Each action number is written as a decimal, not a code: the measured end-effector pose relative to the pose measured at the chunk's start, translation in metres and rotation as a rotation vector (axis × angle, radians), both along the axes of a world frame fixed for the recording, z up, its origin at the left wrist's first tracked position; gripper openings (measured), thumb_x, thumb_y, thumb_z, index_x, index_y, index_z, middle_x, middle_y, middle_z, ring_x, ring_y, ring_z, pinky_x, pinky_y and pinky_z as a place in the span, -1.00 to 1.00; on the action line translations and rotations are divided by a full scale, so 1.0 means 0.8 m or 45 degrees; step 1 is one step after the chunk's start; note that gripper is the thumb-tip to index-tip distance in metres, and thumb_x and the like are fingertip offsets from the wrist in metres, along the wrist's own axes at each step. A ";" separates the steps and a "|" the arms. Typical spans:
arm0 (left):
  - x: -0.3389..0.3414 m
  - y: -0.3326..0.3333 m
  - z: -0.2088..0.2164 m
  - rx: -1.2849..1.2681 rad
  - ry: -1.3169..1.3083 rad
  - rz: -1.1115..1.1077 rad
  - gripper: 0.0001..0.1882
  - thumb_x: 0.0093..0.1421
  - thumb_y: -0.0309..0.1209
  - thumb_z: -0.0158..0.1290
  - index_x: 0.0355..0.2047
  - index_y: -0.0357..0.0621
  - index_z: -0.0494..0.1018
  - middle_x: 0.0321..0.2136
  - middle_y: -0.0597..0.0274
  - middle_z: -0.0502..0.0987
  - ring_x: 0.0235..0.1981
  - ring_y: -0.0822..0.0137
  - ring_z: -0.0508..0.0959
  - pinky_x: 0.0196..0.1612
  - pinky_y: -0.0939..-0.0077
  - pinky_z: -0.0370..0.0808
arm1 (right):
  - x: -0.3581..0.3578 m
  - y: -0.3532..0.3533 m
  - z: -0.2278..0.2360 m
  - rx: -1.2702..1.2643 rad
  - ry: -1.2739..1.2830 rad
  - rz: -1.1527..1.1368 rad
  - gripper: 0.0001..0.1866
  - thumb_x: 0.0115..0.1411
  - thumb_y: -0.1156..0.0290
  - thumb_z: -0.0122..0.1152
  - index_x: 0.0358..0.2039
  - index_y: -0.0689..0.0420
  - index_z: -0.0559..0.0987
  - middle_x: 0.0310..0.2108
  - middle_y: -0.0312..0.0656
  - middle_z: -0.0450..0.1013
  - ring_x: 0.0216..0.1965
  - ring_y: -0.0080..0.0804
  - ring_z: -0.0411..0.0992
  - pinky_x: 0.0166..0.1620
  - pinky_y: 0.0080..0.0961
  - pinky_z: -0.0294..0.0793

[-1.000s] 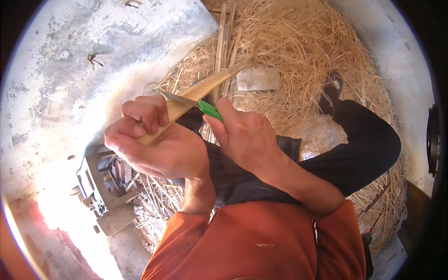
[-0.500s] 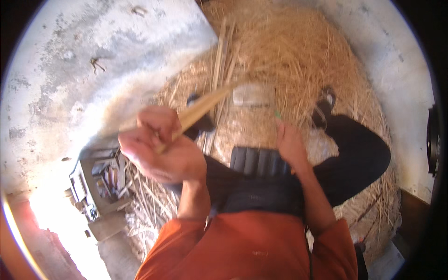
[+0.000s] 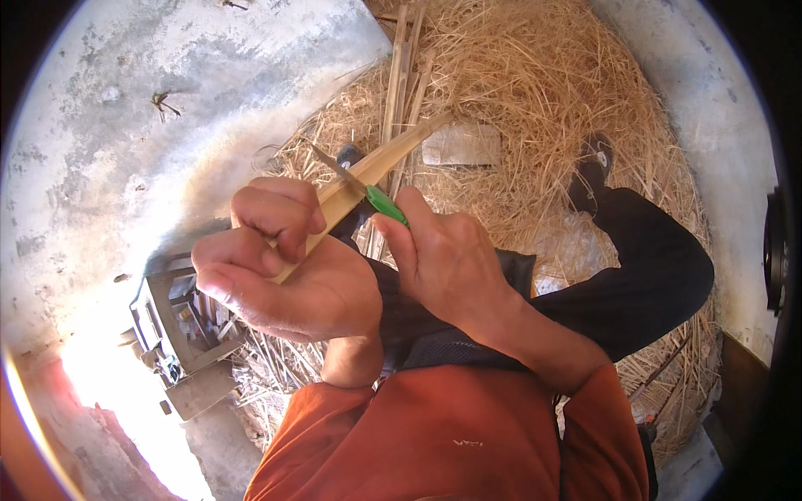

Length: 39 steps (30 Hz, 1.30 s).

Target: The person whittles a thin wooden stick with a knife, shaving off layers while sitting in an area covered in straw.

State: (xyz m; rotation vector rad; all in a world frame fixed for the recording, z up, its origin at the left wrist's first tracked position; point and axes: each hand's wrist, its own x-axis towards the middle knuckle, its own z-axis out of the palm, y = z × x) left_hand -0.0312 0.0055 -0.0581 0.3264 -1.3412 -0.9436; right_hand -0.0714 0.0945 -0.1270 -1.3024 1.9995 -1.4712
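My left hand [image 3: 284,267] grips a pale bamboo strip [image 3: 393,154] that slants up and to the right over my lap. My right hand [image 3: 443,259] holds a knife with a green handle [image 3: 386,204]; its blade [image 3: 338,167] lies across the strip just above my left fingers. Both hands are close together over my dark-trousered legs. The lower end of the strip is hidden inside my left fist.
A heap of straw-like shavings [image 3: 543,92] covers the concrete floor [image 3: 150,108] ahead. Several long bamboo slats [image 3: 401,67] and a flat grey block [image 3: 461,144] lie on it. A small metal box of tools [image 3: 180,334] stands at the lower left.
My right hand, which had swung away to the right half a second ago, has come back to the strip, and the knife blade lies on it again.
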 end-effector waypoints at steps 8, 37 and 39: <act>0.011 -0.005 0.006 -0.070 0.123 -0.255 -0.65 0.31 -0.28 -0.42 -0.66 0.03 -0.02 -0.79 0.43 -0.02 -0.71 0.52 -0.02 -0.61 0.65 0.03 | -0.079 0.036 -0.171 0.842 0.391 -0.256 -0.66 0.30 0.20 -0.18 -0.28 0.22 0.45 -0.51 0.17 0.43 -0.42 0.08 0.45 -0.35 -0.14 0.44; 0.012 -0.020 0.013 -0.373 -0.081 0.285 -0.50 0.33 -0.23 -0.40 -0.80 -0.01 0.03 -0.88 0.34 0.05 -0.85 0.54 0.03 -0.74 0.72 0.04 | 0.003 0.026 0.027 0.008 -0.373 0.113 -0.72 0.26 0.22 -0.03 -0.42 0.17 0.30 -0.81 -0.03 0.27 -0.72 0.02 0.34 -0.67 -0.15 0.24; 0.006 -0.017 0.014 -0.348 0.002 0.287 -0.50 0.33 -0.26 -0.39 -0.81 0.00 0.02 -0.88 0.35 0.03 -0.84 0.55 0.01 -0.74 0.73 0.02 | 0.007 0.021 0.028 0.005 -0.268 0.134 -0.71 0.26 0.20 -0.04 -0.44 0.17 0.29 -0.82 -0.04 0.26 -0.75 0.01 0.33 -0.70 -0.16 0.25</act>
